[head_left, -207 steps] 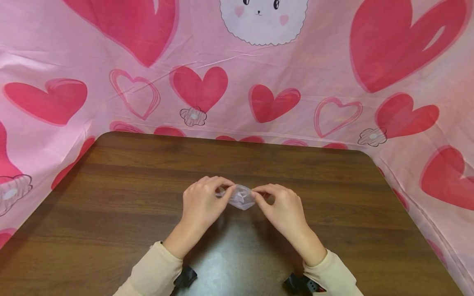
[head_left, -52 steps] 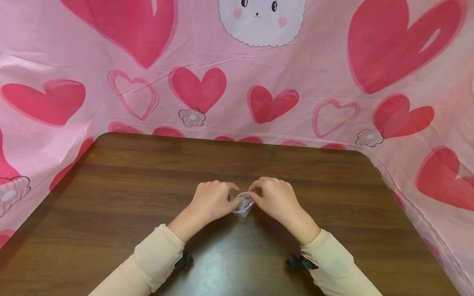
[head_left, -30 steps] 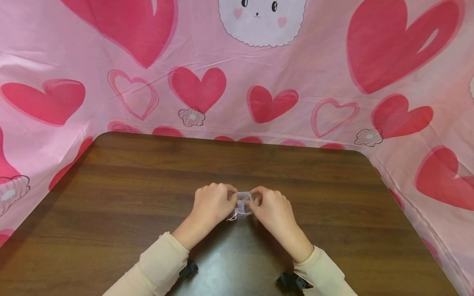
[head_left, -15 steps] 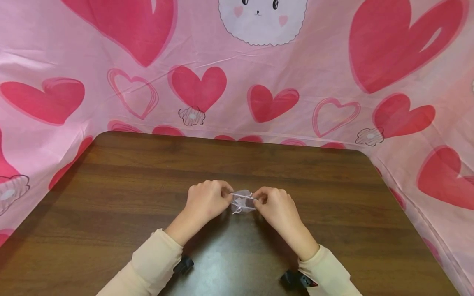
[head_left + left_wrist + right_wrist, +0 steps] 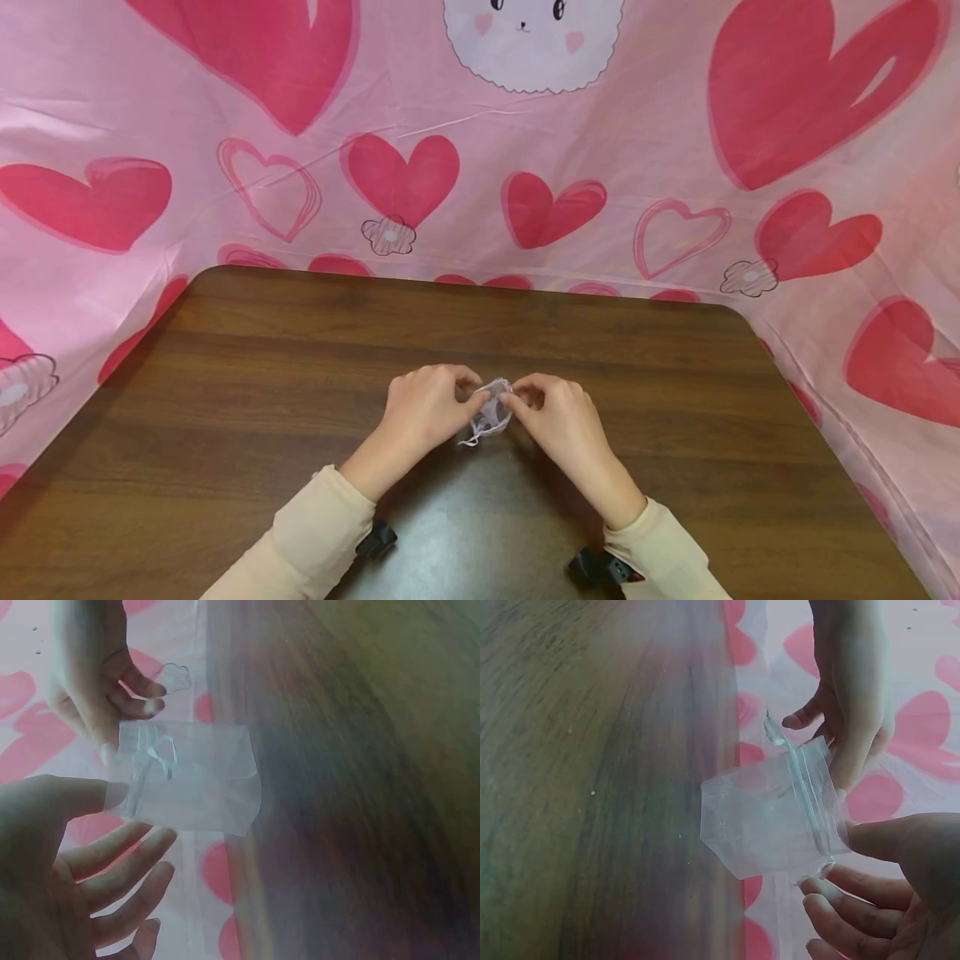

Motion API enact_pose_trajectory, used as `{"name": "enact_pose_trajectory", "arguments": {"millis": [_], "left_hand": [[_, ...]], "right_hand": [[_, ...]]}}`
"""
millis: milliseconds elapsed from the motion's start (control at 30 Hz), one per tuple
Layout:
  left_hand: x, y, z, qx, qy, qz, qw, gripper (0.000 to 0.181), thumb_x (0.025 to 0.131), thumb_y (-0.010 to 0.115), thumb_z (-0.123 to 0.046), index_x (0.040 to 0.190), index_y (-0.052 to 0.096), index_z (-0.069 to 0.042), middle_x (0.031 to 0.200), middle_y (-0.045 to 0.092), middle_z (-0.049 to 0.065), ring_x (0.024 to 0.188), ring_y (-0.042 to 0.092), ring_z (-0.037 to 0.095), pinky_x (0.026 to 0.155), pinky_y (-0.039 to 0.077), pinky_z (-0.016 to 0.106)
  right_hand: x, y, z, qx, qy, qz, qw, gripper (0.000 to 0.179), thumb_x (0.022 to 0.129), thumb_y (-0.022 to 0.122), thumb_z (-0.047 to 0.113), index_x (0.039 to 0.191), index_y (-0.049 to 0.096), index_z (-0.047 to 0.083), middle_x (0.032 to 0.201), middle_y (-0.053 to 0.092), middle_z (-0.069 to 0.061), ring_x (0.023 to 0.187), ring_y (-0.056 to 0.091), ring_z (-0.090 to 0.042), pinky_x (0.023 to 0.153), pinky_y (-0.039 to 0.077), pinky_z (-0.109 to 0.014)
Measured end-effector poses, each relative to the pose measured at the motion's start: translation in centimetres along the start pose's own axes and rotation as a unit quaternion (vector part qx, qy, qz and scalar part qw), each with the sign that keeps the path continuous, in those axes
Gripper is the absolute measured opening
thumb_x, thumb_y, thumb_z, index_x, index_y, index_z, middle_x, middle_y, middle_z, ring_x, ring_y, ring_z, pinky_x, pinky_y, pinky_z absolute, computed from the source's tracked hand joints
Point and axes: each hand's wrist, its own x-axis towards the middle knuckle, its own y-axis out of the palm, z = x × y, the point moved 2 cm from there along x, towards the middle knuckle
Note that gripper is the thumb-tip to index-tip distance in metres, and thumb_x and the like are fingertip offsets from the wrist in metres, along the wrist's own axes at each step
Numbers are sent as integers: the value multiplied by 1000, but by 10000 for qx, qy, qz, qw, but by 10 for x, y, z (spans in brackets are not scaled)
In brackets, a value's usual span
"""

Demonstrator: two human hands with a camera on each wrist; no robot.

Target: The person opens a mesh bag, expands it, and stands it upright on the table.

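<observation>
A small sheer white organza drawstring bag (image 5: pixel 491 410) hangs between both hands above the table, its mouth upward and spread apart. My left hand (image 5: pixel 427 408) pinches the left side of the rim with thumb and index finger. The right hand (image 5: pixel 558 412) pinches the rim's opposite side, its thumb at the mouth. A looped white drawstring (image 5: pixel 470 440) dangles at the bag's near left. In the left wrist view, the bag (image 5: pixel 199 780) looks flat-sided, with a ribbon bow (image 5: pixel 161 754) near its top. No contents can be made out through the cloth (image 5: pixel 757 817).
A dark brown wooden table (image 5: pixel 300 350) lies below the hands. Pink cloth (image 5: pixel 480 200) printed with hearts stands behind it and at both sides. Black wrist cameras are strapped at the left cuff (image 5: pixel 377 540) and the right cuff (image 5: pixel 603 567).
Half a second ago the white drawstrings were stretched across the bag between the hands. Now the thumbs are at the mouth, which is spread and tilted, and the left hand has shifted slightly right.
</observation>
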Motion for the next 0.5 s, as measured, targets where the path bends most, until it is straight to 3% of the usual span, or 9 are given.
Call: {"name": "enact_pose_trajectory", "arguments": {"millis": [200,500], "left_hand": [[-1,-2,0,-15,71,-176,9998,21,86,73,-43,100,77,-29,86,71,-14,73,65,14,57,45,35],[-2,-4,-1,-76,172,-316,9993,23,86,73,-45,103,77,-30,88,71,-16,76,66,15,57,46,35]], "right_hand": [[1,-3,0,5,-211,-244,9995,19,82,83,19,92,76,5,72,67,2,61,57,-9,57,48,-29],[2,-3,-1,11,-251,-272,9993,19,83,81,18,95,76,5,76,69,0,64,60,-10,61,51,-31]]}}
